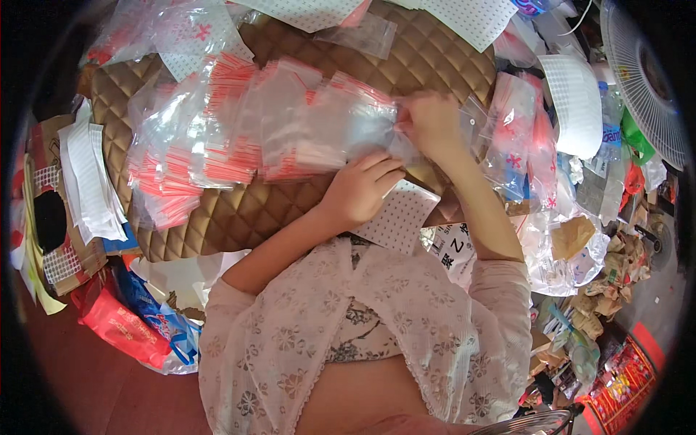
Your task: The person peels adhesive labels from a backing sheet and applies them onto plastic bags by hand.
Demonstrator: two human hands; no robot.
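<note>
A long fanned row of clear zip bags (290,119) with red-edged mouths lies across the brown quilted table cover (217,235). At the row's right end, my right hand (431,123) pinches the edge of a clear zip bag between thumb and fingers. Just below and to the left, my left hand (365,187) has its fingers curled together at that bag's lower edge; its thumb is hidden. Under my left fingers, near the table's front edge, lies a white sheet of small printed marks (399,216). Small pale pieces in clear plastic (473,119) sit right of my right wrist.
More red-edged bags (511,138) are heaped at the right, beside a white ribbed stack (573,105) and a fan (641,72). Further printed sheets (471,20) lie at the far edge. White folded strips (90,177) stand at the left, above a red bag (123,326).
</note>
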